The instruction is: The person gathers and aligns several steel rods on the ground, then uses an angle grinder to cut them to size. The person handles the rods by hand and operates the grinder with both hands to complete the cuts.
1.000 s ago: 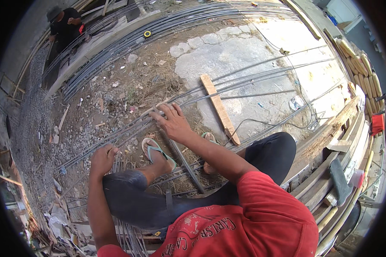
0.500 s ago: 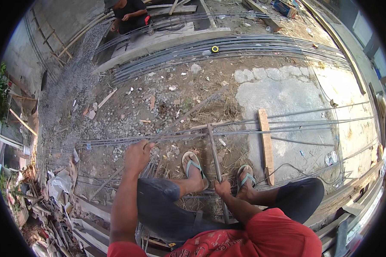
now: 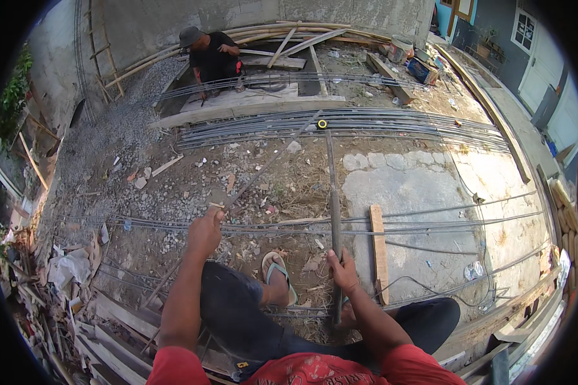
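My left hand (image 3: 205, 234) is closed around a long thin rusty bar (image 3: 263, 172) that slants up and right toward the far rods. The bar's grip area is hidden by my fingers. My right hand (image 3: 344, 273) grips a dark metal pipe (image 3: 334, 205), held nearly upright in the picture, its far end close to a yellow-and-black tape measure (image 3: 322, 124). Beneath both hands, several thin steel rods (image 3: 424, 228) run across the ground. A wooden board (image 3: 378, 256) lies over those rods, right of the pipe. My sandalled foot (image 3: 277, 279) stands between my hands.
A bundle of steel rods (image 3: 404, 122) lies farther off. Beyond it a person (image 3: 215, 58) in dark clothes crouches by planks (image 3: 257, 110). A rough concrete slab (image 3: 411, 186) is at right, gravel (image 3: 128, 167) at left, scrap wood and rubbish (image 3: 51, 295) at lower left.
My right hand has raised the pipe, moving it farther from my body so its end reaches toward the rod bundle. My left hand stays closed on the bar. The view has tilted up.
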Available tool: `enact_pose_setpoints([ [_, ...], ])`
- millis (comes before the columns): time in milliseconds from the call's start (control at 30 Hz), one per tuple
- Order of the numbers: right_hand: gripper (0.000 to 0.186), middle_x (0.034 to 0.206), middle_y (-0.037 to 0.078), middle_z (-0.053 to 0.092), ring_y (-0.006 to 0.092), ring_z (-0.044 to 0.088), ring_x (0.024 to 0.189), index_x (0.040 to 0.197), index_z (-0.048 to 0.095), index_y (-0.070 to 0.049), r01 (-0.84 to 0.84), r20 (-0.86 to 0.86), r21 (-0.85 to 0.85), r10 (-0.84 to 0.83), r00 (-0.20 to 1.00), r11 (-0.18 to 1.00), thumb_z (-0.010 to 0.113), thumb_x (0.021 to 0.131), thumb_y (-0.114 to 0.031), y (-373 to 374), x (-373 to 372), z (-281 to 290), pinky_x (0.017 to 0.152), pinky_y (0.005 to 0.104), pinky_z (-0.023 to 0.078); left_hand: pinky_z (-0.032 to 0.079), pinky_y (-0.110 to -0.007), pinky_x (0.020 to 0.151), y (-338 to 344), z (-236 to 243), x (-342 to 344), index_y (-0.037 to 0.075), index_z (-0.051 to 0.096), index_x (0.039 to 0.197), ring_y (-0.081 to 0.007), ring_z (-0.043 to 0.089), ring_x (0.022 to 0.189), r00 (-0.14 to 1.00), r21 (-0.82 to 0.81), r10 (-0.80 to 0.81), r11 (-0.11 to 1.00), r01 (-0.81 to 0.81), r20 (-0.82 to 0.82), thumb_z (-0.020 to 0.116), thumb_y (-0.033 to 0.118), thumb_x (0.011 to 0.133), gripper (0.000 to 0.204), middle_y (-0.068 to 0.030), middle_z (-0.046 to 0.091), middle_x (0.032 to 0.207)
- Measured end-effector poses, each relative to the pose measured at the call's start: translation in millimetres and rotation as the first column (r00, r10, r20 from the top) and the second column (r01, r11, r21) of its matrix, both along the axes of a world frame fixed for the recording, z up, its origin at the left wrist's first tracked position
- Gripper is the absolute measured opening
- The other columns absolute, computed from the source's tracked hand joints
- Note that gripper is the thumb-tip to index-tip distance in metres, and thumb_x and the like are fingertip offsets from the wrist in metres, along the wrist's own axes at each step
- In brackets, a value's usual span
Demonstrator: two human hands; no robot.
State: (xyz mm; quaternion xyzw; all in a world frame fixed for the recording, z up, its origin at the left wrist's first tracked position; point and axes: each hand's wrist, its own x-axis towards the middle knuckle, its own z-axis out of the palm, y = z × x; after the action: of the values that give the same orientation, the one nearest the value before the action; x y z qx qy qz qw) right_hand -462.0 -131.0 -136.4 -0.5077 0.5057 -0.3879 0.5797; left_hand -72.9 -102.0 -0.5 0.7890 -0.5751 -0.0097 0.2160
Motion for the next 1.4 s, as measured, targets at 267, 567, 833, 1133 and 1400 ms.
enact_pose_setpoints([
  [267,0.036,0.067,-0.004,0.049,0.0057,0.046,0.057,0.104,0.055,-0.006,-0.108,-0.081,-0.292,0.088,0.993,0.950,0.059,0.106,-0.042,-1.0,-47.4,45.1,0.051,0.0250,0.037,0.050,-0.051,0.060,51.2,46.1,-17.1,0.012,0.067,0.105,-0.0407,0.068,0.067,0.993,-0.307,-0.016,0.950,0.051,0.115,0.058,0.042,0.103,0.031,-0.0165,0.067,0.069],
  [567,0.038,0.069,0.009,0.059,0.0152,0.056,0.062,0.104,0.058,-0.001,-0.123,-0.201,-0.476,0.028,0.979,0.871,0.063,0.103,-0.039,-2.9,-76.6,65.1,0.057,0.0343,0.046,0.047,-0.047,0.058,82.2,84.4,-8.0,0.005,0.071,0.096,-0.0389,0.064,0.061,0.989,-0.200,-0.137,0.972,0.123,-0.055,0.068,0.035,0.098,0.030,-0.0160,0.062,0.064],
  [833,0.039,0.069,0.009,0.060,0.0166,0.058,0.063,0.102,0.056,0.000,-0.120,-0.154,-0.365,0.067,0.986,0.923,0.064,0.103,-0.037,15.3,-48.9,94.7,0.058,0.0354,0.046,0.049,-0.048,0.066,71.8,91.8,-55.5,0.007,0.069,0.096,-0.0389,0.069,0.073,0.992,-0.350,0.121,0.929,-0.121,-0.023,0.069,0.037,0.098,0.030,-0.0183,0.068,0.074],
  [1133,0.042,0.067,0.014,0.060,0.0258,0.061,0.060,0.106,0.057,0.001,-0.109,-0.176,-0.396,0.041,0.984,0.912,0.059,0.105,-0.041,21.1,-26.4,102.2,0.059,0.0402,0.048,0.046,-0.052,0.064,77.5,93.3,-50.4,0.006,0.068,0.097,-0.0449,0.066,0.072,0.999,-0.214,0.043,0.976,-0.047,-0.026,0.057,0.045,0.104,0.041,-0.0184,0.066,0.071],
  [1400,0.039,0.070,0.005,0.056,0.0154,0.054,0.062,0.109,0.056,-0.001,-0.042,-0.087,-0.407,0.008,0.996,0.913,0.057,0.107,-0.039,19.9,33.7,131.6,0.059,0.0338,0.045,0.047,-0.056,0.064,76.8,109.7,-114.1,0.006,0.066,0.108,-0.0473,0.067,0.073,0.941,-0.323,0.318,0.908,-0.267,0.117,0.045,0.047,0.108,0.046,-0.0196,0.068,0.071],
])
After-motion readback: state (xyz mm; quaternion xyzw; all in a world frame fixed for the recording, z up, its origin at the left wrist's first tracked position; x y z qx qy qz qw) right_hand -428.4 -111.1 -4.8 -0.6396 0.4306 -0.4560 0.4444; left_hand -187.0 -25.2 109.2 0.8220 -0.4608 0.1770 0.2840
